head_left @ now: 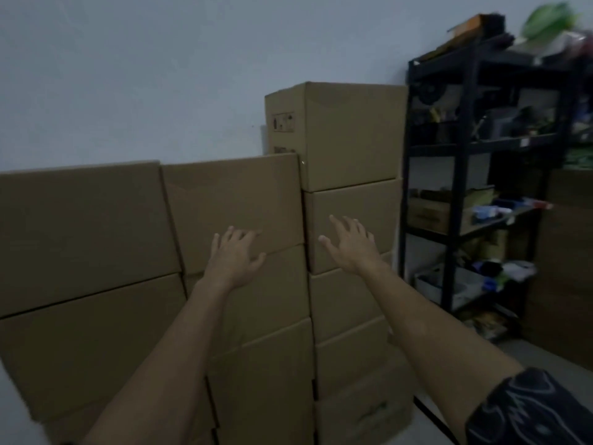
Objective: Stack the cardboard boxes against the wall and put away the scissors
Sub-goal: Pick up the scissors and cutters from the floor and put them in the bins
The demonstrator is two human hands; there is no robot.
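The room is dim, and the cardboard boxes (224, 213) stand piled in columns against the pale wall (128, 75). The right-hand column rises highest, topped by a tall box (349, 130) with a small printed label on its side. Next to it, a shorter column ends in a box whose front face the person is reaching for.

The left hand (234, 255) lies flat on that front face, just at the seam where it meets the box below, fingers spread and straight, holding nothing. The right hand (349, 242) is stretched out to the neighbouring column, fingers wide apart and straight, at or just off the cardboard; I cannot tell whether it touches. A dark patterned sleeve (529, 409) covers the upper right arm.

Further left, two more wide boxes (80, 236) sit one on the other, level with the middle column. To the right of the piles stands a black metal shelf (475, 155) crowded with blurred odds and ends. Scissors I cannot pick out anywhere.
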